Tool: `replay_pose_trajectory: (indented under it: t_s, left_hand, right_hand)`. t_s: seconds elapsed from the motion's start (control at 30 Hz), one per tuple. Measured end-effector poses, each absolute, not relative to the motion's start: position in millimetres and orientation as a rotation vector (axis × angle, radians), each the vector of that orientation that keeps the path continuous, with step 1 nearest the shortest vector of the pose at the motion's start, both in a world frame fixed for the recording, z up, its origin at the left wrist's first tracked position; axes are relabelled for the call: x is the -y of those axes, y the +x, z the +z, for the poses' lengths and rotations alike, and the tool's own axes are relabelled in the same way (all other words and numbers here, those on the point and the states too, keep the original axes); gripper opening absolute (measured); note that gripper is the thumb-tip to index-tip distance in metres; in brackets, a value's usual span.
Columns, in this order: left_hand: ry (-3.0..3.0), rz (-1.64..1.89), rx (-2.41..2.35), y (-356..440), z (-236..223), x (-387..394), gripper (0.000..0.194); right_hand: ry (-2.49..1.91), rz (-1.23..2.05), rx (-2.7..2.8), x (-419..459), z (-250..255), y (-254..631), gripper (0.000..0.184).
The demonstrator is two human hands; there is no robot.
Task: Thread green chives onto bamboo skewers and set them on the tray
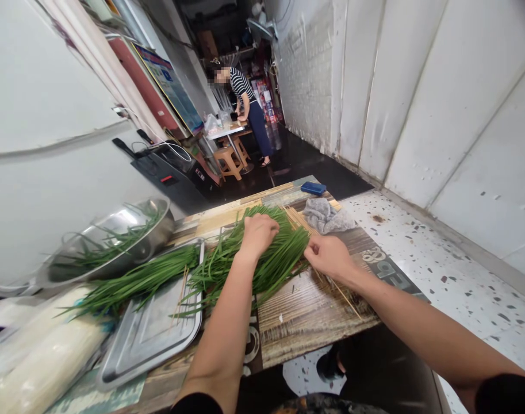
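A big loose pile of green garlic chives lies across the wood-patterned table. My left hand is over the pile's far side, fingers curled together among the chives; its fingertips are partly hidden. At the right end of the pile my right hand is closed in a pinch at the tips of the chives. Thin bamboo skewers lie beyond and under that hand, some sticking out toward the near edge. More chives lie over a metal tray on the left, with a few skewers on it.
A steel bowl with chives stands at the left, behind a plastic bag of pale contents. A grey cloth and a blue box sit at the far right. In the background a person bends over another table, near stools.
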State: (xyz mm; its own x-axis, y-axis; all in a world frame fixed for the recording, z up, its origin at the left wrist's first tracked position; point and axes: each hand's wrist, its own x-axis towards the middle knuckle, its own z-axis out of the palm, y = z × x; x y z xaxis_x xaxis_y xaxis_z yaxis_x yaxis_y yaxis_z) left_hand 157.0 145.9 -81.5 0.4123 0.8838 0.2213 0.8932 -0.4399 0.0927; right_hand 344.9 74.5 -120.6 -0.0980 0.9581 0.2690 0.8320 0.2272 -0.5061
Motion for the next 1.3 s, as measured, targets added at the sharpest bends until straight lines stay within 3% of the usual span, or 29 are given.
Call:
replay_pose_trajectory:
  t_s: [0.67,1.3]
  left_hand:
    - [-2.476,-0.925,1.911,168.9,-83.2,-141.7,0.02]
    - [-2.45,-1.004,1.998,169.2,-83.2,-143.8,0.019]
  right_hand:
    - [-1.541,0.252,2.05,-71.7,-118.2,344.9,0.023]
    - [-1.518,0.243,2.034,-70.2,-117.2,343.6,0.025]
